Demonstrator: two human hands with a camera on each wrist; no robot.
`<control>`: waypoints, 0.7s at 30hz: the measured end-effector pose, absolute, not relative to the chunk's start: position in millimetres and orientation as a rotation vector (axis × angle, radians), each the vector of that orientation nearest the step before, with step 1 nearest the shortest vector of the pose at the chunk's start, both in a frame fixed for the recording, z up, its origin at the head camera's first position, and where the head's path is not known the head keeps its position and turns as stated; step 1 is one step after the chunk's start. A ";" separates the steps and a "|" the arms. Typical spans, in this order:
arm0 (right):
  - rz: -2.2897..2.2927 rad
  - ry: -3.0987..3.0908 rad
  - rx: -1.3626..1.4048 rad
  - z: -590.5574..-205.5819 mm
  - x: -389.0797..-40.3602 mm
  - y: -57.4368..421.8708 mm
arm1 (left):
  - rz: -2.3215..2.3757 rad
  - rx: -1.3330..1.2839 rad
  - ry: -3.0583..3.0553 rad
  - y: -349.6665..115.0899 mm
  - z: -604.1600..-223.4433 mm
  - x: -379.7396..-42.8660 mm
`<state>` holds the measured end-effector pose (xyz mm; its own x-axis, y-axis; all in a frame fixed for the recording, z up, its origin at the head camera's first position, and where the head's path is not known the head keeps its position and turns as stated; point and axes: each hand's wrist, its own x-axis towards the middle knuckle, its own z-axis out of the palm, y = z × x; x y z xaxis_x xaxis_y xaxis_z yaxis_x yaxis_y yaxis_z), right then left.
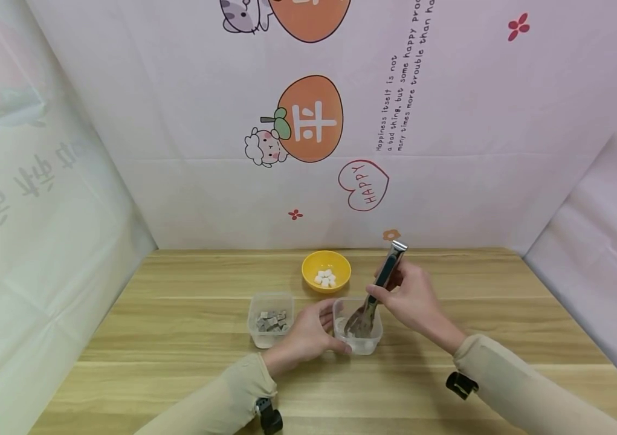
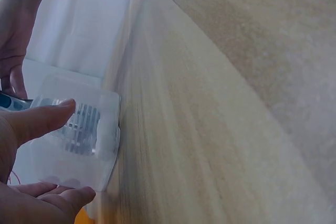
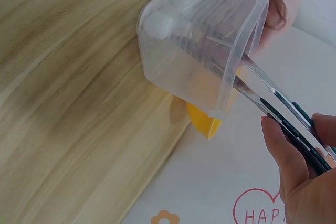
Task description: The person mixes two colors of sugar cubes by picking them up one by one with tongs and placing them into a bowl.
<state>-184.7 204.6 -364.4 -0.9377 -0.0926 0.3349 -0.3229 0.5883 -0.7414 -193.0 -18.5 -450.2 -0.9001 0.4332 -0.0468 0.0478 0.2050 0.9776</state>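
My right hand (image 1: 410, 297) grips a pair of metal tongs (image 1: 388, 270) with dark handle inlays. The slotted heads of the tongs point down inside a clear plastic container (image 3: 178, 69). Through its wall in the right wrist view, white rounded lumps (image 3: 159, 24) show at the bottom; whether the tongs pinch one cannot be told. My left hand (image 1: 308, 333) holds this container from its left side, thumb on the near wall and fingers behind. Just beyond stands a yellow bowl (image 1: 310, 264) with several small white pieces (image 1: 326, 278) in it.
Left of my left hand stands a second clear container (image 1: 271, 298) with several grey cubes (image 1: 272, 321) inside. All stand on a wood-grain table (image 1: 194, 314). A printed white curtain (image 1: 205, 181) rises at the table's back edge, with more white cloth at both sides.
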 end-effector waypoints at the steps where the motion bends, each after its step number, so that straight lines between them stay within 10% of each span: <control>1: 1.266 -2.559 0.341 -364.6 -185.4 204.4 | 1.743 0.451 2.177 -18.4 -450.1 -192.9; 21: 1.256 -2.572 0.366 -369.0 -188.6 202.6 | 1.737 0.460 2.201 -17.7 -450.8 -192.1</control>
<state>-188.6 202.6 -369.0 -0.9358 -0.1120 0.3342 -0.3324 0.5957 -0.7312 -192.1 -17.7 -450.8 -0.9041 0.4259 -0.0355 0.0646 0.2181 0.9738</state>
